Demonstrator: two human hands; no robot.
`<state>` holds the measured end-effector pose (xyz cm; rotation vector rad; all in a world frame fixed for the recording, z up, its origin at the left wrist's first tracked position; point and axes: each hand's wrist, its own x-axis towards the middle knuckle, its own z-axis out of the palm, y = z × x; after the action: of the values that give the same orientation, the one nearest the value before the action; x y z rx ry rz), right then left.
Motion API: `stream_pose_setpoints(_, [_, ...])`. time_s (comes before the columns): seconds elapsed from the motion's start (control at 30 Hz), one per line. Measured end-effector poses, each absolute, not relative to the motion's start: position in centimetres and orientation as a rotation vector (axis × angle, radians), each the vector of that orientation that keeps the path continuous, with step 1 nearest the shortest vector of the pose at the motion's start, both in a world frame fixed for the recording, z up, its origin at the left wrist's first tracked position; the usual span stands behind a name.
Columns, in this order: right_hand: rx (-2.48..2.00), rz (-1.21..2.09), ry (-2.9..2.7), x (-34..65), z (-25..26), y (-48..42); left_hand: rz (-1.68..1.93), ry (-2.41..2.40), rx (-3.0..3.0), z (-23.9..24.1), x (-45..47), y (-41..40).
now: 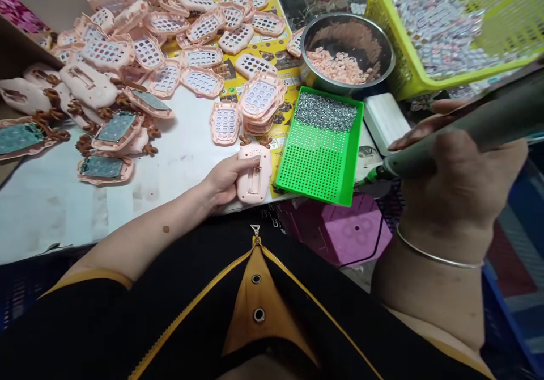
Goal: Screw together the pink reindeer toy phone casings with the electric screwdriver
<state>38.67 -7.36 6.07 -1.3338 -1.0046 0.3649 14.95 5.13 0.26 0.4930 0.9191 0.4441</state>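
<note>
My left hand (227,182) grips a pink toy phone (254,184) at the table's front edge. Its back faces up, with an uncovered battery slot and brown antlers on top. In my right hand (459,170) is a grey electric screwdriver (459,133), its green tip pointing left beside the green tray (321,178). Silver screws (325,112) fill the far part of that tray. Just beyond the toy phone lies a stack of pink front shells (260,99) with white button pads, and a single similar shell (225,122) sits to its left.
Many pink shells (199,25) cover the back of the table. Shells with green circuit boards (114,127) pile up on the left. A steel bowl (346,82) of small pink parts and a yellow basket (408,79) of small packets stand at the back right.
</note>
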Motion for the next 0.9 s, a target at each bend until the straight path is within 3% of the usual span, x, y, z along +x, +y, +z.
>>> stream_pose_setpoints(0.07, [-1.255, 0.507, -0.969, 38.0, 6.1, -5.1, 0.444, 0.917, 0.504, 0.1, 15.2, 5.1])
stream_pose_setpoints(0.17, [-0.994, 0.336, -0.999, 36.6, 4.8, -1.3, 0.452, 0.896, 0.55, 0.0, 15.2, 5.1])
stream_pose_setpoints(0.37, [-0.757, 0.318, -1.073, 34.6, 1.6, 3.3, 0.422, 0.86, 0.567, -0.1, 14.8, 5.1])
stream_pose_setpoints(0.9, [-0.9, 0.369, -1.108, 34.6, 0.6, 4.6, 0.374, 0.814, 0.532, -0.2, 14.5, 5.4])
